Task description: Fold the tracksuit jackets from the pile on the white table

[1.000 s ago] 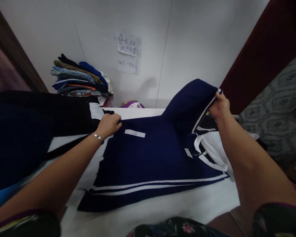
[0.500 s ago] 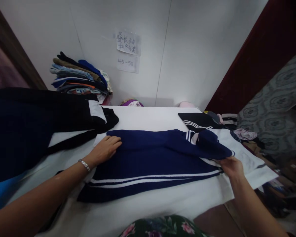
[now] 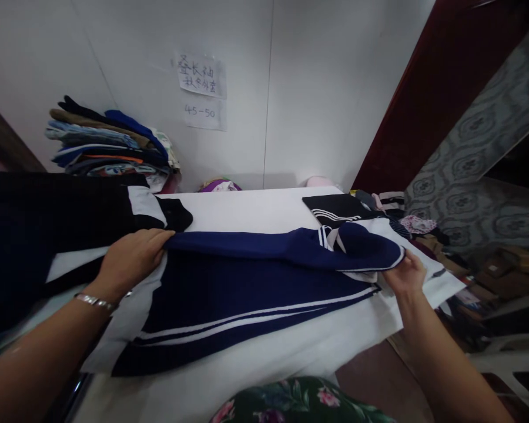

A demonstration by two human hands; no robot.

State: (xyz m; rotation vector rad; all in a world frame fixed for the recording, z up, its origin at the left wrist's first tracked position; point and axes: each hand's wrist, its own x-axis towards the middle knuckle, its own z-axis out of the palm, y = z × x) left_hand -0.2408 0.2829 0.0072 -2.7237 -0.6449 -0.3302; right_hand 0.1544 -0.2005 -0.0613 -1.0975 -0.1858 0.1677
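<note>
A navy jacket (image 3: 247, 294) with white stripes lies folded lengthwise on the white-covered table (image 3: 233, 208). My left hand (image 3: 134, 258), a bracelet on its wrist, pinches the jacket's far left corner with closed fingers. At the other end, my right hand (image 3: 408, 273) is closed on the white-trimmed edge of the collar end and holds it a little off the table. Between the hands, the upper edge is drawn into a long straight fold. White fabric (image 3: 145, 311) shows beside the jacket's left end.
Black garments (image 3: 83, 211) lie at left, below a stack of folded clothes (image 3: 110, 144). A folded black garment with white stripes (image 3: 330, 208) sits at the back right. Boxes (image 3: 506, 264) stand beyond the table's right end. Paper signs (image 3: 203, 91) hang on the wall.
My left hand has gone from lying flat on the jacket to gripping its far left corner, and the upper layer is pulled taut. My right hand keeps its hold. The view has shifted right.
</note>
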